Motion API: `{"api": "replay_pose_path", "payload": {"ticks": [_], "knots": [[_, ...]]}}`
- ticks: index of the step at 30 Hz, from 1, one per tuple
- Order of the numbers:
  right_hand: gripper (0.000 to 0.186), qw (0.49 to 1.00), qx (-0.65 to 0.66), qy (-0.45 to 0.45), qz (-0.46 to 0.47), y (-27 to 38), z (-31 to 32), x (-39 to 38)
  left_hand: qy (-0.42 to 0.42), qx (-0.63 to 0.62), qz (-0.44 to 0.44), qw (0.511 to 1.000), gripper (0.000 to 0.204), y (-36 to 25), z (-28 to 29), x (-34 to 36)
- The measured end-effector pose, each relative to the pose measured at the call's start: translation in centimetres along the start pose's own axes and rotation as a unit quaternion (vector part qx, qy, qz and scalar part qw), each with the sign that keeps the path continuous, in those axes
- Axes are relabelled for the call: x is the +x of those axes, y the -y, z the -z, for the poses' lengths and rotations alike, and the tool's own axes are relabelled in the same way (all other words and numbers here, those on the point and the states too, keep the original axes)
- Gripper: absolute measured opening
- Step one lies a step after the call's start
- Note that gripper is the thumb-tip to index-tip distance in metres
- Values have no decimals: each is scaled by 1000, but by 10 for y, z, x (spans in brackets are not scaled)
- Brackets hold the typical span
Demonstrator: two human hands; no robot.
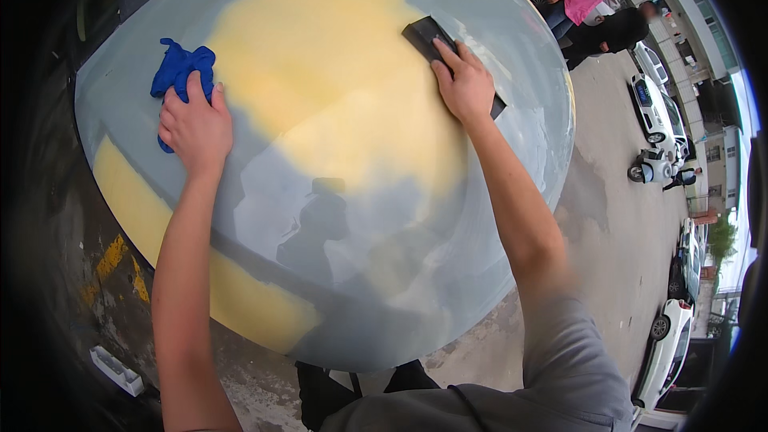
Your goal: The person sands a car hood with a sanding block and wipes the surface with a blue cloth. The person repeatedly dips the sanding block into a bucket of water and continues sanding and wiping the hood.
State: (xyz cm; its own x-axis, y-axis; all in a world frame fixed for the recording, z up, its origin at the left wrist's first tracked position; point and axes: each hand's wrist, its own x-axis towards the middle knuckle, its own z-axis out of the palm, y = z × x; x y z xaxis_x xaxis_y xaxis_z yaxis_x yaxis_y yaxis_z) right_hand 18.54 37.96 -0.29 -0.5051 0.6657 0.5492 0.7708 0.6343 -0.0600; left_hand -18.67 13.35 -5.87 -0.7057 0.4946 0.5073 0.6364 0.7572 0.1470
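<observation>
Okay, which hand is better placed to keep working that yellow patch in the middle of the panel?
Probably the right hand: it presses the dark sanding block flat at the yellow patch's upper right edge. The left hand rests on the blue cloth over grey surface, left of the patch.

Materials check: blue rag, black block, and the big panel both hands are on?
Rag: soft woven or microfibre cloth by its crumpled folds, matte blue, under the left hand. Block: flat, matte black, likely rubber or foam, pressed under the right hand; exact material unclear. Panel: probably painted sheet metal, grey, glossy enough to reflect a silhouette, with dull yellow patches that look like filler.
</observation>
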Motion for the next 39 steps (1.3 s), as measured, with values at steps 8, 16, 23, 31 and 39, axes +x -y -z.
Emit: {"api": "replay_pose_path", "payload": {"ticks": [8, 16, 23, 31, 39], "knots": [[52, 983, 89, 82, 137, 95, 87, -149, 15, 30, 21, 999, 55, 28, 7, 1], [44, 998, 23, 44, -32, 36, 19, -28, 13, 10, 6, 1000, 55, 5, -1, 0], [51, 981, 102, 85, 141, 100, 99, -165, 33, 27, 28, 999, 56, 30, 8, 6], [45, 999, 43, 6, 19, 1, 18, -26, 25, -4, 0, 1000, 57, 3, -2, -3], [53, 985, 95, 63, 133, 23, 84, -134, 56, 45, 34, 997, 58, 28, 4, 5]]}}
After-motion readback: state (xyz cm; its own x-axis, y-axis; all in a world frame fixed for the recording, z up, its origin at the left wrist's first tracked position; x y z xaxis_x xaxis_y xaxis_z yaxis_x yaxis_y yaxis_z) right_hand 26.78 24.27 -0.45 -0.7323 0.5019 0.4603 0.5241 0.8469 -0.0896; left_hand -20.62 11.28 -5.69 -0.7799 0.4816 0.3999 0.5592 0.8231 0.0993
